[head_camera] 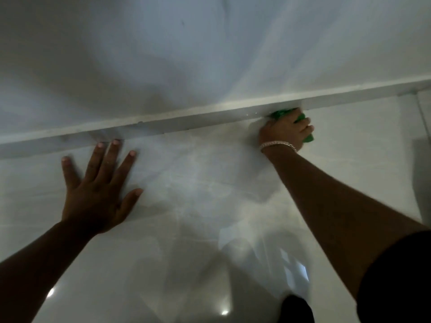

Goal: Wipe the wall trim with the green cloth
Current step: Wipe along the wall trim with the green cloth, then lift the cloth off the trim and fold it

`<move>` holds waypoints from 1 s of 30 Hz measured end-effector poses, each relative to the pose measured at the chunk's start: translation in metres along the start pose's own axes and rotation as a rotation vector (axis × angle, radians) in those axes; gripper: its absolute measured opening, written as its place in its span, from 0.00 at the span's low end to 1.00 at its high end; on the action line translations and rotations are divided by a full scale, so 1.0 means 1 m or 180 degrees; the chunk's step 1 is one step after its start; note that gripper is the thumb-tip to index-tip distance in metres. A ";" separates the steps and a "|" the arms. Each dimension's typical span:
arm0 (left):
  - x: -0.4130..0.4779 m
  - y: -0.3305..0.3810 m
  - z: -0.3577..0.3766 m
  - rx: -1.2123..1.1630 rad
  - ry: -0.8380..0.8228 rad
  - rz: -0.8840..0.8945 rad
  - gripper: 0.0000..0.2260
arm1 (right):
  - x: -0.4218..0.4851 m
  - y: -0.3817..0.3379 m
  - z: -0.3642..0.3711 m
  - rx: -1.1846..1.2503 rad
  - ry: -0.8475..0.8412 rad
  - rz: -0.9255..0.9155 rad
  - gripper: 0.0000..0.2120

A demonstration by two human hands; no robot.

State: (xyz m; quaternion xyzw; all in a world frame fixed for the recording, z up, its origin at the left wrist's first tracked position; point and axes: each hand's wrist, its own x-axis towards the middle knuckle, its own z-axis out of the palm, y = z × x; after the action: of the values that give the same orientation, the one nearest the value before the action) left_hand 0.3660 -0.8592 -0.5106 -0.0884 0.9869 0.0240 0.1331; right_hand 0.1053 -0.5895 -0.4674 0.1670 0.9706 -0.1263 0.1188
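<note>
A white wall trim (186,122) runs across the view from lower left to upper right, where the wall meets the glossy floor. My right hand (285,129), with a silver bracelet at the wrist, is closed on a green cloth (281,113) and presses it against the trim's face. Most of the cloth is hidden under my fingers; green shows above and to the right of them. My left hand (98,190) lies flat on the floor with fingers spread, its fingertips touching the base of the trim.
The white wall (186,54) rises above the trim. The shiny pale tiled floor (198,229) reflects lights. A corner or door frame (417,94) stands at the far right. A dark shape, part of my body (296,308), is at the bottom.
</note>
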 end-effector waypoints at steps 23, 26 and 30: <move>0.037 0.343 -0.360 -0.5580 -0.2042 -0.1176 0.20 | -0.136 0.136 -0.325 0.3297 -0.0081 -0.0068 0.26; 0.027 0.430 -0.429 -0.5427 -0.2479 -0.0794 0.18 | -0.130 0.189 -0.406 0.3551 0.0356 0.0738 0.30; 0.013 0.551 -0.499 -0.4803 -0.2573 -0.0427 0.16 | -0.114 0.269 -0.499 0.3564 0.0765 0.1115 0.28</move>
State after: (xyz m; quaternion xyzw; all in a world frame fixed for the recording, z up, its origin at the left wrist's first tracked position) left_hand 0.1247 -0.3554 -0.0204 -0.1961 0.5764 0.6956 0.3813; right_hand 0.2106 -0.2356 -0.0227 0.3748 0.7211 -0.5773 -0.0788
